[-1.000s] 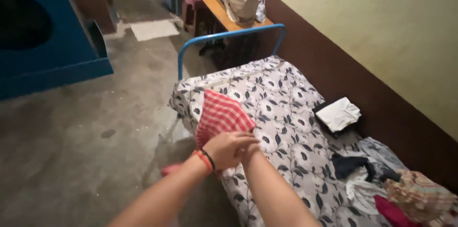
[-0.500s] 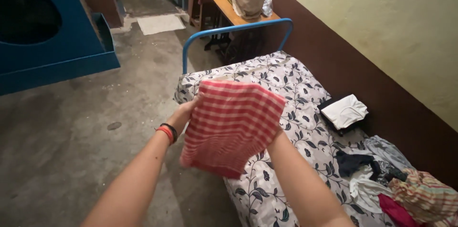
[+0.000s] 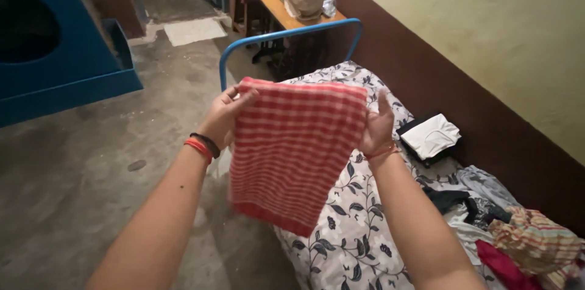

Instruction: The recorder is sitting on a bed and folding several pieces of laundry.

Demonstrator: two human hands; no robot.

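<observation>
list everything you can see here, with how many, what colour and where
checked cloth: one, red and white, held up over the bed's near edge
bed: one, leaf-print sheet, blue rail, along the wall
folded cloth: one, white, on the bed by the wall
clothes pile: one, mixed colours, bed's right end
table: one, wooden, beyond the bed, bag on it
left hand: grips cloth's top left corner
right hand: grips top right corner
</observation>
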